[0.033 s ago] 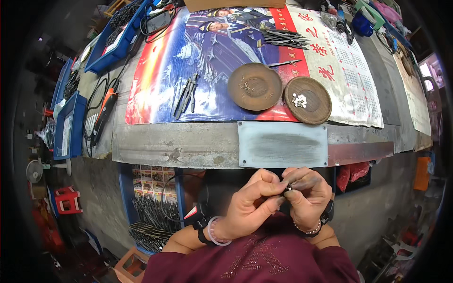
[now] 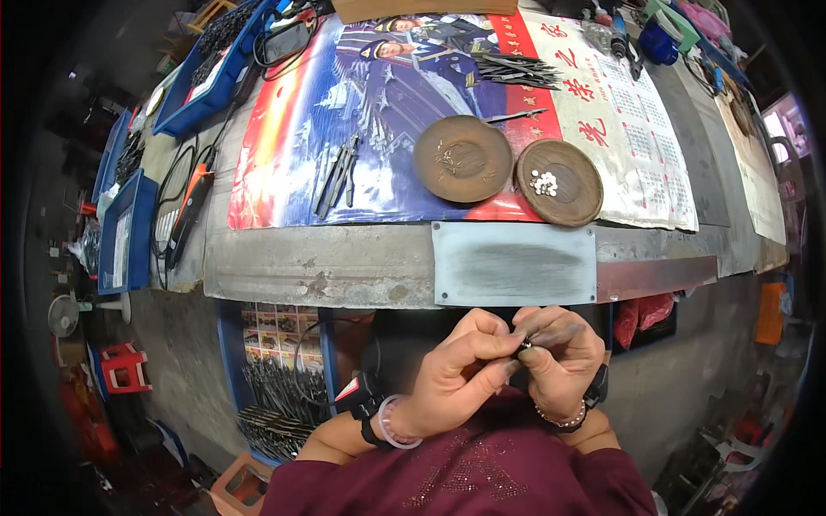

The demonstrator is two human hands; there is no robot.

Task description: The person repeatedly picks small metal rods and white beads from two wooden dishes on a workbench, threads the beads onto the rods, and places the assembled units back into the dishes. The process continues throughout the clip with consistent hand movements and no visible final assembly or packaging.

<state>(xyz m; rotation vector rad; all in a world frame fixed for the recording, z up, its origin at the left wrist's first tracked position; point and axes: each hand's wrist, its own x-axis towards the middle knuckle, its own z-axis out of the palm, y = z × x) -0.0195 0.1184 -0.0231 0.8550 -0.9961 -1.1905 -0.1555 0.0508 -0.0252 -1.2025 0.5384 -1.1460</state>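
Left hand (image 2: 456,370) and right hand (image 2: 565,365) pinch a small dark piece (image 2: 524,345), likely light and stiff, best held by its edges.

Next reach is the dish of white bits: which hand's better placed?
Right, probably: the right hand is nearer the dish; the left hand sits farther left. Both are at a small dark piece, though.

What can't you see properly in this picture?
Head view: most of the small dark piece, hidden by the left hand and right hand.
Head view: what the tan thing is, cut off by the top edge.
Head view: the tiny bits in the left wooden dish, too small to tell.
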